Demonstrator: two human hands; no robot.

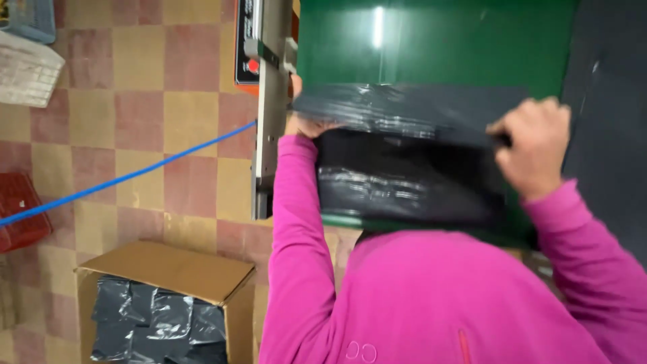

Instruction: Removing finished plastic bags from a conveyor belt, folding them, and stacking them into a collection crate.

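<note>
At the near edge of the green table (431,40), the person in the pink top has a stack of black plastic bags (404,168) held up between both hands. The right hand (532,145) is clamped in a fist on the bag's right top corner, the left hand (303,121) grips the left top corner, mostly hidden behind the plastic, so the hands sit well apart with the bag stretched between them. The bag hangs over the table's near edge and is a bit motion-blurred.

Room-wise: the far part of the green surface is bare and shiny. Along the table's left edge runs a grey metal machine part (273,108) with an orange panel, touching close to the left hand, so that side is tight. A blue cable (135,175) runs across the checkered floor (155,87). Down on the floor near the left elbow stands an open cardboard box (175,269) filled with grey-black packets (155,320). A red crate (20,209) sits at the far left.
</note>
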